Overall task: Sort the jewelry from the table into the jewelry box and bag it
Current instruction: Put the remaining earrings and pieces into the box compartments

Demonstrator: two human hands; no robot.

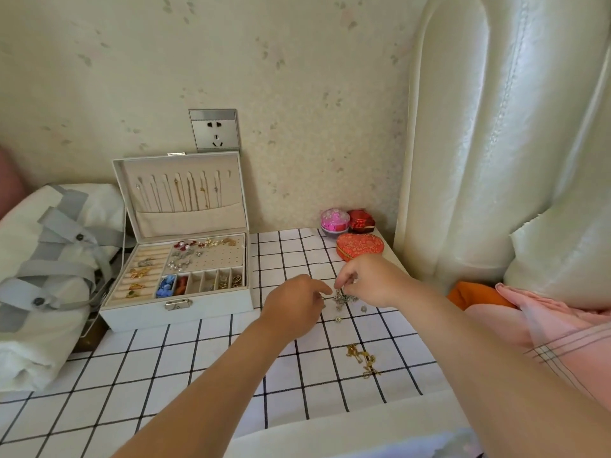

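Observation:
A white jewelry box (211,307) stands open at the left of the checked tablecloth (165,352), with rings, earrings and necklaces in its compartments and lid. My right hand (370,279) pinches a small silver jewelry cluster (344,298) just above the cloth. My left hand (294,305) is beside it, its fingertips pinching at the same silver pieces. A gold chain pile (362,358) lies on the cloth nearer to me. Two tiny loose pieces (339,319) lie by the cluster.
A white bag with grey straps (49,266) lies left of the box. At the back right stand a pink round case (334,219), a red case (362,220) and an orange heart-shaped box (360,246). A padded headboard (496,143) and pink fabric (545,325) bound the right side.

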